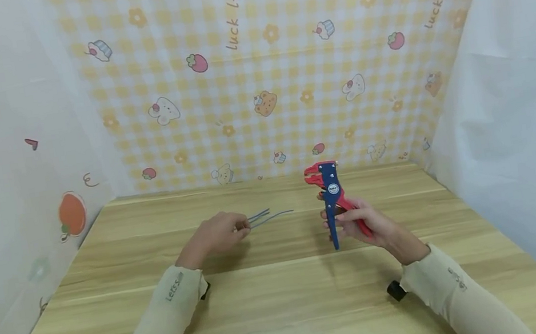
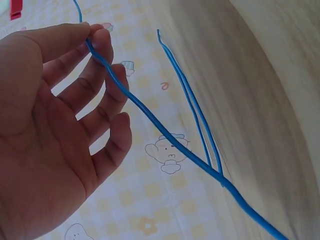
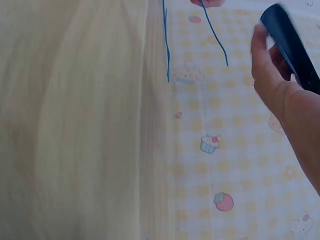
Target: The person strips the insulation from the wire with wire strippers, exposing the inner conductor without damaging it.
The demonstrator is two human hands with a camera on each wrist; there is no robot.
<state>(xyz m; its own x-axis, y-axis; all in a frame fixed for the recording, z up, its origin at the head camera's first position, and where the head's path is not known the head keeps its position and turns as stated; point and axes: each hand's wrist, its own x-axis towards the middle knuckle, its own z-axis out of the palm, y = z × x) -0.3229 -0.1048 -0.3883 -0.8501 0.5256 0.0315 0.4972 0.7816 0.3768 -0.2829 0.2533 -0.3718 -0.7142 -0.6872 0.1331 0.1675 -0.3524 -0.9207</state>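
Note:
My left hand [image 1: 220, 232] pinches a thin blue wire [image 2: 155, 120] between thumb and forefinger, its other fingers loosely curled. The wire's tip sticks out toward the right. Two more blue wires [image 2: 192, 100] show beyond it, apart from the fingertips; in the right wrist view these wires [image 3: 166, 47] hang close together. My right hand [image 1: 367, 224] holds a wire stripper [image 1: 331, 178] upright by its handles, one blue and one red. The stripper's red jaws face left, with a gap between the wire's tip and them. Some right-hand fingers are hidden behind the handles.
The wood-grain table [image 1: 290, 314] spreads under both hands. Behind it hangs a yellow checked cloth [image 1: 234, 79] with cartoon prints. White sheets stand on the left and right sides. A black wrist device [image 1: 397, 290] shows below the right sleeve.

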